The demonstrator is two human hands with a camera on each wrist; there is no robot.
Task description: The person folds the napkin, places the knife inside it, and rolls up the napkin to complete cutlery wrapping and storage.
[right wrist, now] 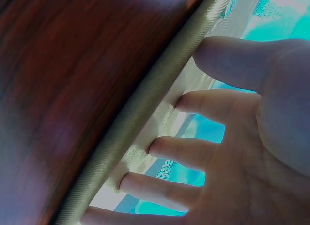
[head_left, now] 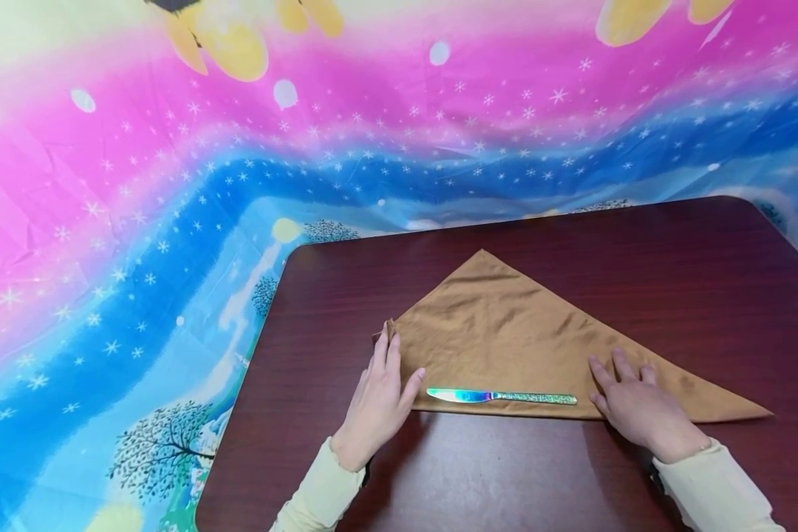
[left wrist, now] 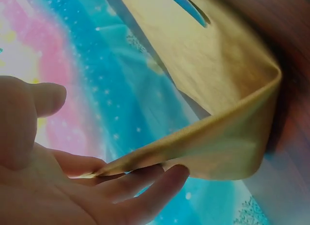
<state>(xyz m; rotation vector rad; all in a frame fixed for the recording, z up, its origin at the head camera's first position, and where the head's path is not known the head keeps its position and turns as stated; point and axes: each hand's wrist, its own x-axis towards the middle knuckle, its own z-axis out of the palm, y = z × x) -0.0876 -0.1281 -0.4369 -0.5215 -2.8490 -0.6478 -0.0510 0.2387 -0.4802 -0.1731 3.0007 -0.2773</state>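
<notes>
A tan cloth napkin (head_left: 499,325), folded into a triangle, lies with its long edge towards me. A knife (head_left: 502,397) with a rainbow-sheen blade and patterned handle rests on it along that edge. At the napkin's left end is my left hand (head_left: 380,395), fingers straight and thumb apart. The left wrist view shows a raised flap (left wrist: 218,137) of the napkin running up to its fingers (left wrist: 155,186). My right hand (head_left: 641,410) rests on the right part of the napkin, right of the knife handle, fingers (right wrist: 184,152) spread.
The dark red-brown wooden table (head_left: 691,273) has rounded corners. Behind it and along its left side hangs a pink and blue backdrop cloth (head_left: 346,148) with snowflakes and trees.
</notes>
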